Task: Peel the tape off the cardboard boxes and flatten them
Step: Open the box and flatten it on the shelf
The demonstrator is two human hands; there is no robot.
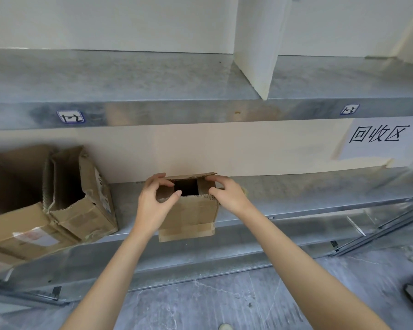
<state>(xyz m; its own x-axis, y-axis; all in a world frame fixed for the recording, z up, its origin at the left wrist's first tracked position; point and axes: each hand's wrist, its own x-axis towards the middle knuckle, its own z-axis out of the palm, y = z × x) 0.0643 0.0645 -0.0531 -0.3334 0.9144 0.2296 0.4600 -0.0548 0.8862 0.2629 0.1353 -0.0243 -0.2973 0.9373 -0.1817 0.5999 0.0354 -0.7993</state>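
Observation:
A small brown cardboard box (188, 215) stands on the lower metal shelf (296, 194), its top open and dark inside. One bottom flap hangs over the shelf's front edge. My left hand (153, 201) grips the box's upper left flap, fingers curled over the rim and thumb at the opening. My right hand (227, 194) holds the upper right flap, fingers bent over its top edge. Strips of clear tape show faintly on the box's front.
Two larger opened cardboard boxes (81, 194) sit at the left of the same shelf. An upper shelf (153, 91) carries a white divider panel (260, 44). A paper sign (377, 136) hangs at the right. Metal rails (379, 229) lie on the grey floor.

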